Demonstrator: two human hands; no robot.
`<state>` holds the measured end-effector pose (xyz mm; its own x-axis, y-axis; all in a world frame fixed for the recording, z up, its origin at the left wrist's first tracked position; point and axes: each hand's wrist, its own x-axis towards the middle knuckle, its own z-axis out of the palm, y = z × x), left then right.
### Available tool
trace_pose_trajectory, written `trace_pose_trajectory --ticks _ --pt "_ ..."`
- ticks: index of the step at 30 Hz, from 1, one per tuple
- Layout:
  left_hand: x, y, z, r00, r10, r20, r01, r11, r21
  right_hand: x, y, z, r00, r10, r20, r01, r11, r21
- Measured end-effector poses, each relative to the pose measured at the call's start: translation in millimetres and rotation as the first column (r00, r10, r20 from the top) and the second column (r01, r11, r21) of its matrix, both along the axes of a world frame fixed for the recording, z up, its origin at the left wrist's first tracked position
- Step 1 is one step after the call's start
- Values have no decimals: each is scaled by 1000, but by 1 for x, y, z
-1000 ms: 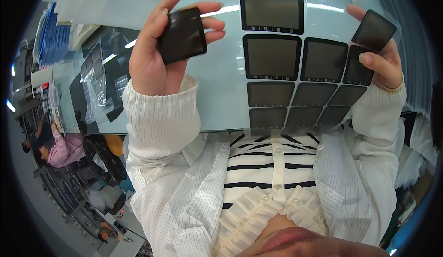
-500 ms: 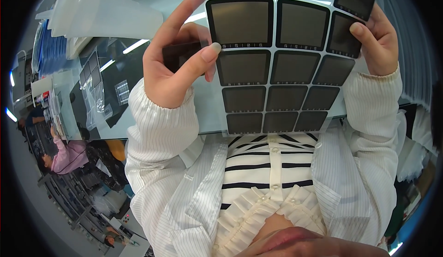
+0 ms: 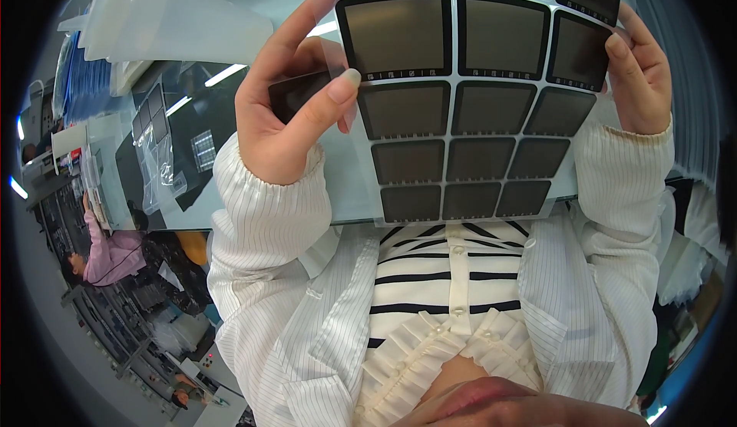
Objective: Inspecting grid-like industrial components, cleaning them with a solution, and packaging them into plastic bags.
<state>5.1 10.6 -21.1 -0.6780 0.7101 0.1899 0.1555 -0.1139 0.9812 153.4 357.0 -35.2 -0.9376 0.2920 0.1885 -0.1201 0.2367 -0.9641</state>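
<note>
Clear plastic sheet with rows of dark, rounded squares (image 3: 451,112), raised above the glossy, pale-blue table (image 3: 349,185), its lower end overlapping the table's near edge in my remote view. Above the table, I see the bare left hand (image 3: 278,141) pinching the sheet's left edge, a dark, square piece (image 3: 293,97) against its palm, and the bare right hand (image 3: 643,82) pinching the right edge. Toward the table's left: a translucent, white plastic jug (image 3: 176,24)

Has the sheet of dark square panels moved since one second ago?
Yes: the sheet of dark square panels has moved left, toward the translucent plastic jug; the gap between them is narrower.
</note>
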Motion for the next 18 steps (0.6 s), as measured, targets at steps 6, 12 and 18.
trace_pose_trajectory --ticks 6,12,18 --pt "9 4 -1 980 193 49 -188 978 -90 -8 -11 -5 982 179 -59 -177 983 37" --pt "6 -1 -1 968 187 169 -203 976 77 -8 -16 -5 986 86 -145 -93 995 -42" --pt "-3 -1 -6 993 57 107 -71 989 128 -6 -14 -11 992 0 -126 -16 991 -131"
